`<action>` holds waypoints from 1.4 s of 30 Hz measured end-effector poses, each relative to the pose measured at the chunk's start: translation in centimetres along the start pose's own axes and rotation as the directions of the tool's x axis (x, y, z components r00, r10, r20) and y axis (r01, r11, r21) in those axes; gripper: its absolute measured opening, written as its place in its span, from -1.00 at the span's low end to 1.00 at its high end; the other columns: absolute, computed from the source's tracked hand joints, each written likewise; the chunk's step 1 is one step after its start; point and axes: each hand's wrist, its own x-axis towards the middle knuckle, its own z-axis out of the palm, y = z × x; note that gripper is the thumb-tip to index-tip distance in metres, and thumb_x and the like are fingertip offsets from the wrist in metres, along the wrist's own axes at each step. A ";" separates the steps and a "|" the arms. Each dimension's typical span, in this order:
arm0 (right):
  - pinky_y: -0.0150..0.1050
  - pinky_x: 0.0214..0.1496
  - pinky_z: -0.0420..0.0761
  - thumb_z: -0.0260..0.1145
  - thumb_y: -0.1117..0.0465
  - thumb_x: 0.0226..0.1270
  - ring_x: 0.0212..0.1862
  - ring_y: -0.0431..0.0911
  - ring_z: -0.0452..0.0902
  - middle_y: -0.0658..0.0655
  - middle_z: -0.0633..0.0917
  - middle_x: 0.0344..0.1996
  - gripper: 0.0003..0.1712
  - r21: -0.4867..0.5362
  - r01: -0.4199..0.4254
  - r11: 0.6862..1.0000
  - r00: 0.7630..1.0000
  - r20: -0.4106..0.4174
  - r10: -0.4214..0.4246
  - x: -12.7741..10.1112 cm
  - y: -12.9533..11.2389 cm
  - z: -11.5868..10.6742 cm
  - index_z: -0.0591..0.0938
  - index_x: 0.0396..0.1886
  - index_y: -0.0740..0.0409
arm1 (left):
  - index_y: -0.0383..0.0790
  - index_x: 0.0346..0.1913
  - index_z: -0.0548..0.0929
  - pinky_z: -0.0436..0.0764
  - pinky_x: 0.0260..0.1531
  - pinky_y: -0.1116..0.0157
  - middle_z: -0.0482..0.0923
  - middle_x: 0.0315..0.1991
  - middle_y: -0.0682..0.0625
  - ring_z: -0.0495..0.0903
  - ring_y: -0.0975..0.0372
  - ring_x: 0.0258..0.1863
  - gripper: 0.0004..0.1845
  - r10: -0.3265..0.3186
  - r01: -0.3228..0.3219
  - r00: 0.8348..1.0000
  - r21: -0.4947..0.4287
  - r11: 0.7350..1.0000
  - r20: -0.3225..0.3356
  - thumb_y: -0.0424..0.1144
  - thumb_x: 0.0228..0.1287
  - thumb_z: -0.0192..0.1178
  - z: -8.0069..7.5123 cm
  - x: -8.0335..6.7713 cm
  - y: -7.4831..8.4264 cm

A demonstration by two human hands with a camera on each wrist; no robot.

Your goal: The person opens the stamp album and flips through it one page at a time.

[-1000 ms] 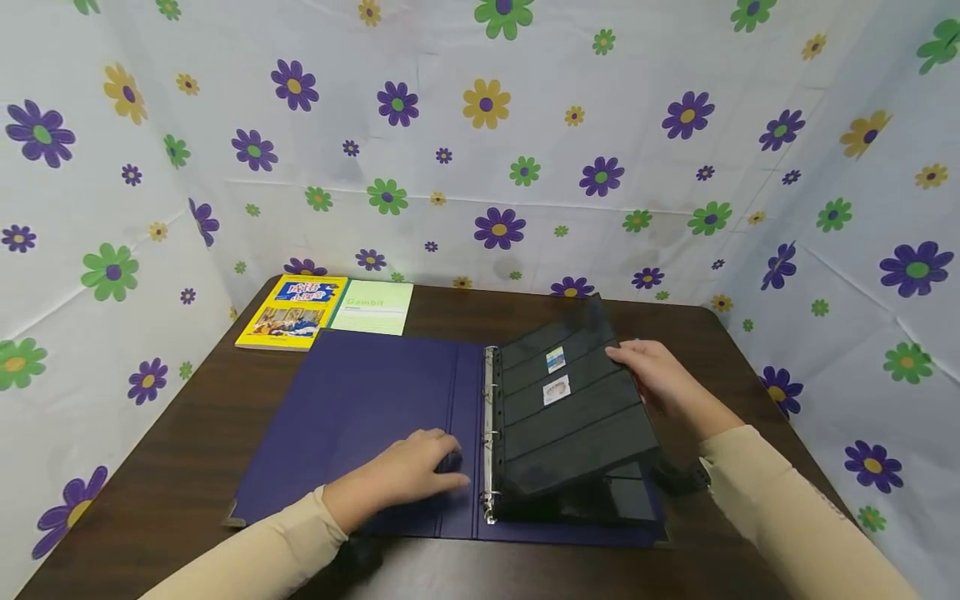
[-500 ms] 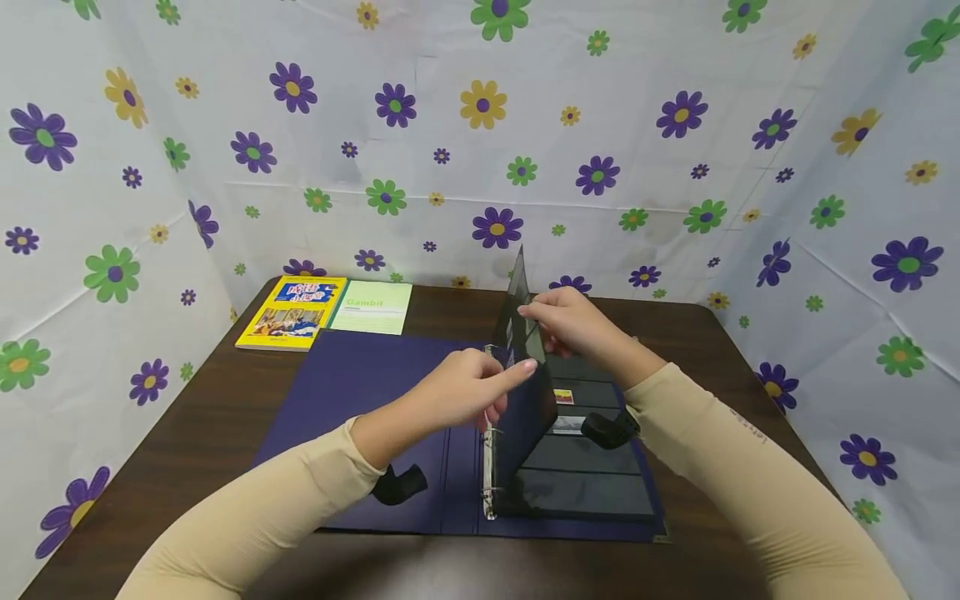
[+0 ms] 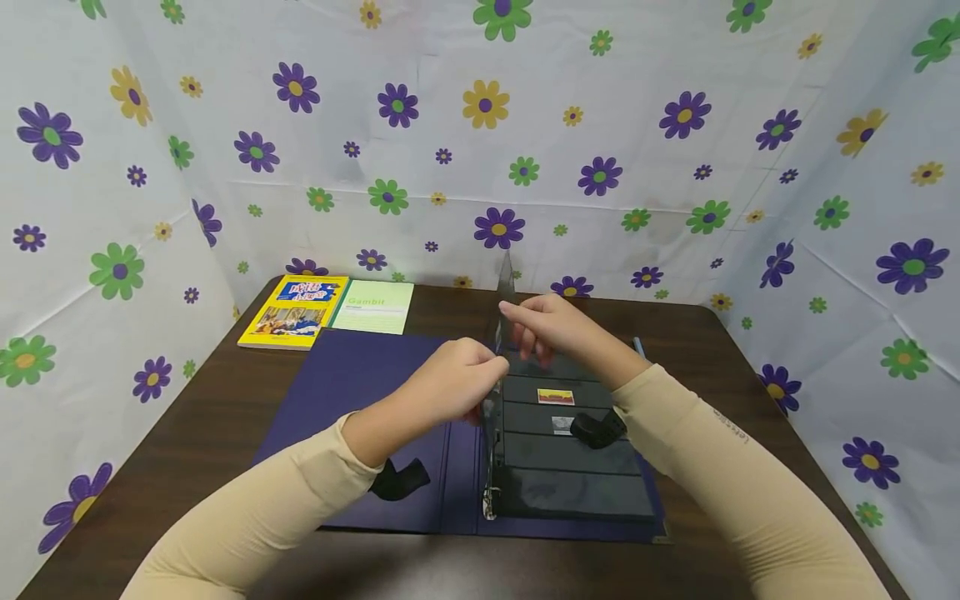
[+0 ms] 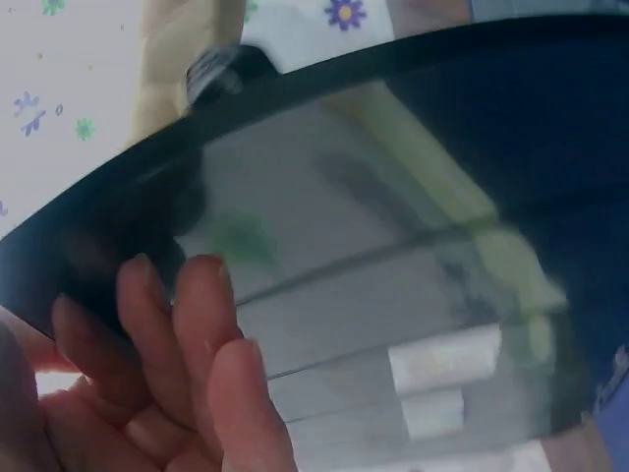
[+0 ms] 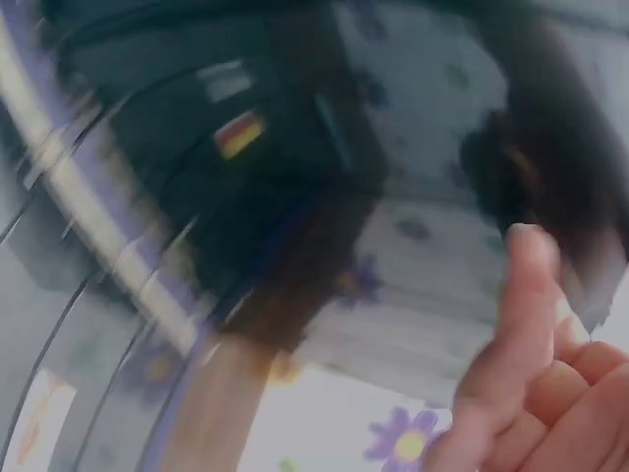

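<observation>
Half-curled left hand (image 3: 453, 379) and right hand (image 3: 555, 329) at an upright page (image 3: 507, 283), each grip's hold unclear.

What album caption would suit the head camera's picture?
Left hand and right hand at a raised dark page of an open purple binder, two small pictures on the lower page.

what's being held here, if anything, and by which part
It can't be told: the left hand and right hand are at the raised page, any pinch unclear.
</observation>
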 end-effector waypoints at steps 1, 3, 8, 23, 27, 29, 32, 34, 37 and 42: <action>-0.16 -0.57 0.51 -0.09 -0.27 0.42 -0.70 0.01 0.49 0.22 0.64 -0.61 -0.28 -0.016 -0.017 1.000 1.000 -0.004 0.017 -0.2 0.7 -0.4 0.56 -0.39 0.33 | -0.21 -0.79 0.39 0.54 -0.65 0.24 0.39 -0.84 -0.05 0.58 0.09 -0.74 -0.56 -0.012 0.012 1.000 0.000 1.000 -0.022 -0.20 0.27 -0.11 -0.3 -0.2 -0.1; -0.11 -0.45 0.56 -0.19 -0.37 0.37 -0.60 0.03 0.56 0.20 0.67 -0.51 -0.19 -0.102 -0.041 0.994 0.999 -0.029 0.038 -0.3 2.9 -1.2 0.58 -0.29 0.29 | -0.23 -0.77 0.40 0.57 -0.62 0.25 0.41 -0.80 -0.07 0.58 0.11 -0.73 -0.57 -0.035 0.035 0.998 -0.005 0.999 -0.060 -0.21 0.27 -0.09 -1.1 -0.7 -0.5; 0.01 -0.08 0.52 0.12 -0.20 0.35 -0.14 0.09 0.57 0.22 0.63 -0.15 -0.41 -0.462 -0.041 0.886 0.999 -0.005 0.044 -0.9 10.6 -2.7 0.53 -0.06 0.27 | -0.21 -0.74 0.32 0.57 -0.59 0.22 0.39 -0.78 -0.07 0.51 0.08 -0.74 -0.61 -0.060 0.061 0.988 0.002 0.998 -0.144 -0.25 0.26 -0.07 -3.3 -2.6 -2.5; 0.30 0.17 0.18 0.56 -0.07 -0.16 0.32 0.39 0.00 0.44 0.12 0.36 0.08 -0.560 0.008 0.828 0.994 0.095 0.055 -3.1 19.3 -1.6 0.30 0.32 0.33 | -0.25 -0.62 0.44 0.55 -0.63 0.19 0.39 -0.72 0.01 0.45 0.18 -0.71 -0.69 -0.271 0.279 0.951 0.039 0.959 -0.147 -0.23 0.28 -0.03 -7.7 -7.9 -15.5; 0.28 0.21 0.14 0.60 -0.09 -0.26 0.33 0.38 -0.03 0.47 0.10 0.35 0.25 -0.556 0.002 0.831 0.997 0.068 0.042 -2.8 19.6 -1.7 0.17 0.37 0.39 | -0.17 -0.71 0.36 0.43 -0.71 0.27 0.36 -0.79 0.03 0.41 0.23 -0.77 -0.59 -0.315 0.338 0.940 0.222 0.915 -0.134 -0.19 0.31 0.08 -6.7 -8.5 -19.1; 0.29 0.23 0.07 0.62 -0.11 -0.35 0.35 0.39 -0.11 0.49 0.02 0.37 0.40 -0.548 0.006 0.836 0.998 0.051 0.026 -2.6 19.8 -1.9 0.05 0.40 0.40 | -0.12 -0.77 0.30 0.35 -0.72 0.31 0.29 -0.82 0.07 0.33 0.28 -0.79 -0.53 -0.338 0.362 0.932 0.341 0.867 -0.130 -0.15 0.30 0.14 -6.1 -8.4 -20.3; 0.31 0.25 -0.03 0.65 -0.16 -0.53 0.38 0.38 -0.26 0.49 -0.14 0.39 0.62 -0.547 0.012 0.837 1.000 0.026 0.003 -2.1 20.3 -2.4 -0.12 0.44 0.38 | -0.12 -0.74 0.33 0.33 -0.65 0.25 0.24 -0.77 0.07 0.30 0.24 -0.73 -0.54 -0.377 0.404 0.913 0.498 0.767 -0.158 -0.07 0.24 0.22 -5.2 -7.8 -20.7; 0.31 0.26 -0.06 0.64 -0.22 -0.63 0.39 0.37 -0.32 0.50 -0.21 0.39 0.72 -0.564 0.010 0.826 1.000 0.024 0.004 -1.8 20.8 -2.8 -0.19 0.44 0.37 | -0.18 -0.64 0.40 0.39 -0.62 0.16 0.30 -0.67 -0.01 0.37 0.14 -0.62 -0.59 -0.329 0.389 0.920 0.612 0.689 -0.215 -0.02 0.15 0.30 -4.6 -7.3 -20.2; 0.33 0.25 -0.08 0.63 -0.29 -0.75 0.39 0.36 -0.32 0.50 -0.23 0.39 0.80 -0.598 0.014 0.801 0.999 0.033 0.007 -1.3 21.4 -3.3 -0.22 0.44 0.38 | -0.30 -0.31 0.53 0.48 -0.48 -0.04 0.47 -0.35 -0.19 0.49 -0.06 -0.31 -0.49 -0.121 0.286 0.955 0.739 0.610 -0.270 0.10 -0.05 0.41 -3.4 -6.6 -18.9; 0.38 0.22 -0.13 0.63 -0.31 -0.78 0.39 0.35 -0.30 0.49 -0.19 0.40 0.81 -0.601 0.025 0.799 0.997 0.075 0.025 -0.6 21.8 -3.8 -0.19 0.42 0.43 | -0.32 0.31 0.34 0.34 -0.05 -0.26 0.18 0.32 -0.34 0.18 -0.24 0.26 0.02 0.111 -0.053 0.993 0.751 0.658 -0.026 0.31 -0.13 0.34 -0.5 -5.9 -17.8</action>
